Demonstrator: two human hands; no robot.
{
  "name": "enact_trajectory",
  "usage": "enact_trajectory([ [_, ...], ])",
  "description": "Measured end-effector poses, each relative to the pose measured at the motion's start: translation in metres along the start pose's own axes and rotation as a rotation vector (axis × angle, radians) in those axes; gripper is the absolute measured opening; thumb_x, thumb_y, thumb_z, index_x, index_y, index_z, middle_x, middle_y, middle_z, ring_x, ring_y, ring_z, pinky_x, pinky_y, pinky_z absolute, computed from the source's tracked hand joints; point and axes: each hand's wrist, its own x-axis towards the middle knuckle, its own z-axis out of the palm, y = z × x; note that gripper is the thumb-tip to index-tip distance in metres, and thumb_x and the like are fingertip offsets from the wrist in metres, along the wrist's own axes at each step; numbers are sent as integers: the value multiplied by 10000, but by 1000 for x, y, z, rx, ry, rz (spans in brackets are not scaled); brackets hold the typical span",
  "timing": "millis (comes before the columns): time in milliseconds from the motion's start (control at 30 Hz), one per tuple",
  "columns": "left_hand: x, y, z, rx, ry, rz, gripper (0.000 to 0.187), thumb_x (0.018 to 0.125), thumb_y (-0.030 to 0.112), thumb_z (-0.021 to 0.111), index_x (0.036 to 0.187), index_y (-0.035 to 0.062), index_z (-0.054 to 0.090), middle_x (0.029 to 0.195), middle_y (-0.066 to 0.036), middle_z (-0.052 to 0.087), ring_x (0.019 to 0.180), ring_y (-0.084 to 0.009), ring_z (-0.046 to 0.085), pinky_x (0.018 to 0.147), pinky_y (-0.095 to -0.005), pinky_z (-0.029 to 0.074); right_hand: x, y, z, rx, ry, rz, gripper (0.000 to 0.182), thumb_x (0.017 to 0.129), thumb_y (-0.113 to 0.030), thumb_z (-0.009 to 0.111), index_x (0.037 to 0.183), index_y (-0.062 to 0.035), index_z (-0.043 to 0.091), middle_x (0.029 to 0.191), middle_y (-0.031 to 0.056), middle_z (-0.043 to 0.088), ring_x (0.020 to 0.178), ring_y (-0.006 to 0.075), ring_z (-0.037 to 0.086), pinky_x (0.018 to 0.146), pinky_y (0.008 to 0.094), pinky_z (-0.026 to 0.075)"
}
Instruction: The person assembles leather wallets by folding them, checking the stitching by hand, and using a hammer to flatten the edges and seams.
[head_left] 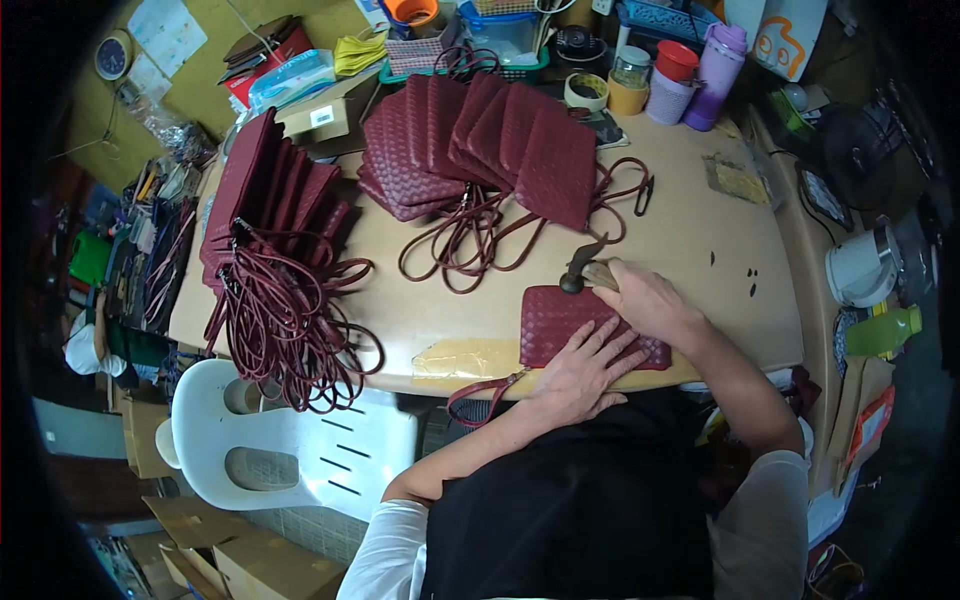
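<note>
Leaned over a tan table (700, 240). Held a hammer (573, 282) in the closed right hand (645, 303), just past the far edge of a red pouch (550, 322). Pressed the open left hand (588, 372) flat on the same pouch. Saw a fan of pouches (555, 165) beyond the hammer, and a stack of pouches (240, 205) farther left. Could not tell done from not done.

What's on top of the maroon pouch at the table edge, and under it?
The left hand lies spread on the pouch; the right hand, gripping a hammer, overlaps it in view. Underneath is hidden; only the tabletop around it shows.
</note>
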Motion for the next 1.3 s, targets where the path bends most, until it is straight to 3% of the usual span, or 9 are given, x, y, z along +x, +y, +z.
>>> enact_trajectory([
  [167,0,1,-1,18,12,-2,618,893,455,543,1420,166,398,1462,-108,370,1384,-331,288,1134,-480,210,-26,12,-47,134,200,166,358,914,-340,563,1042,-7,538,902,280,628,873,465,600,786,516,462],
  [433,1,4,0,50,8,-20,625,866,437,587,1408,176,414,1451,-92,393,1379,-304,303,1133,-471,213,-75,47,-46,82,66,331,385,925,-352,552,1041,15,529,906,294,601,933,468,569,792,508,442],
  [533,2,6,0,69,24,-23,634,852,435,603,1407,192,415,1454,-88,393,1367,-299,322,1130,-467,222,-89,65,-19,272,443,409,363,919,-344,551,990,12,530,908,284,600,922,463,569,785,505,443],
  [633,2,6,0,88,-2,-38,657,845,437,609,1419,194,401,1461,-86,384,1361,-298,332,1125,-464,235,-97,63,-62,60,-94,345,359,947,-324,515,1065,12,553,905,286,603,906,461,581,780,480,461],
  [733,3,8,-1,109,9,-39,662,847,435,607,1424,191,395,1463,-87,382,1359,-303,335,1123,-466,237,-95,45,-43,265,343,447,360,931,-328,533,1084,-2,522,963,275,605,945,460,568,793,510,445],
  [867,3,8,-4,62,14,-26,669,851,427,600,1427,161,390,1469,-96,374,1358,-309,337,1105,-472,255,-81,74,-33,-4,49,261,388,935,-310,533,1144,15,497,936,288,605,933,450,581,776,521,453],
  [1000,1,-10,-10,-61,74,20,637,856,386,613,1401,117,422,1413,-140,419,1298,-329,394,1047,-463,320,-33,98,-19,-149,198,354,400,924,-301,550,1175,5,494,979,273,593,963,442,580,786,525,447],
  [1167,-19,-60,-25,151,419,-684,487,832,253,662,1220,-5,520,1131,-197,519,1038,-362,503,878,-459,415,-16,75,-12,-447,652,133,348,907,-276,557,1160,-41,516,1080,203,530,957,418,564,826,524,421],
  [1300,-16,-63,-23,10,499,-602,308,781,137,714,1000,-18,564,996,-214,524,943,-378,536,807,-426,454,-1,-3,18,136,324,-1,276,922,-242,510,1101,-38,565,1082,186,582,1044,350,537,881,486,397],
])
